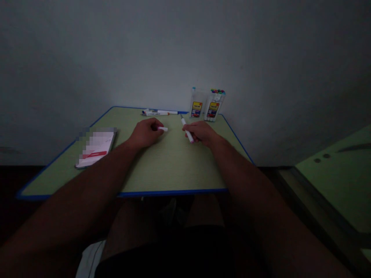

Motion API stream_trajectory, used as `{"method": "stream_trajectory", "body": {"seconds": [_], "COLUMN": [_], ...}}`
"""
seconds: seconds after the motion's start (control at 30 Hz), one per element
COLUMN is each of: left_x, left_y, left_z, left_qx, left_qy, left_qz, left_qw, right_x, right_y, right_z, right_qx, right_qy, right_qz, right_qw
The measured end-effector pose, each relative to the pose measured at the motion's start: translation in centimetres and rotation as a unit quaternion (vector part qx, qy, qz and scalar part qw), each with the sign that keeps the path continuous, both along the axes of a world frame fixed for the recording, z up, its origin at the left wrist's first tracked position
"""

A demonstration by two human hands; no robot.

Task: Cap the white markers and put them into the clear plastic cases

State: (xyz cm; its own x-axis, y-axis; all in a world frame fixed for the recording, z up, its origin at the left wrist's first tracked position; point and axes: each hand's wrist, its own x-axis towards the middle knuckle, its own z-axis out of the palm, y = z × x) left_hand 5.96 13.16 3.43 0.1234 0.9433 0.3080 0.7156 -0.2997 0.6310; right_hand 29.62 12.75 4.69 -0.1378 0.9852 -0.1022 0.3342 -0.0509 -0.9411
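My left hand point(145, 132) rests low over the green tabletop, its fingers pinching a small white marker cap point(163, 128) that points to the right. Across a short gap, my right hand point(200, 132) grips a white marker point(187, 130) with a pink end toward me. The marker is tilted, its narrow grey tip bare and pointing away toward the wall. Behind my hands, several white markers point(158, 113) lie along the far edge of the table.
Two clear marker cases point(196, 104) with yellow labels stand at the back right; the right-hand case point(213, 106) holds several coloured markers. A phone point(97, 148) with a lit screen lies on the left. Blue edging borders the table point(174, 173), which meets a grey wall.
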Motion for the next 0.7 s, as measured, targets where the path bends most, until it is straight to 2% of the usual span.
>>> {"method": "stream_trajectory", "body": {"seconds": [0.17,0.7], "left_x": [0.03,0.11], "left_y": [-0.12,-0.26], "left_z": [0.15,0.33], "left_qx": [-0.001,-0.009], "left_qy": [0.0,-0.013], "left_qz": [-0.001,0.0], "left_qw": [1.0,1.0], "right_x": [-0.13,0.12], "right_y": [-0.09,0.17], "right_z": [0.09,-0.13], "right_qx": [-0.025,0.001], "right_qy": [0.008,-0.027], "right_qz": [-0.012,-0.023], "right_qw": [1.0,0.999]}}
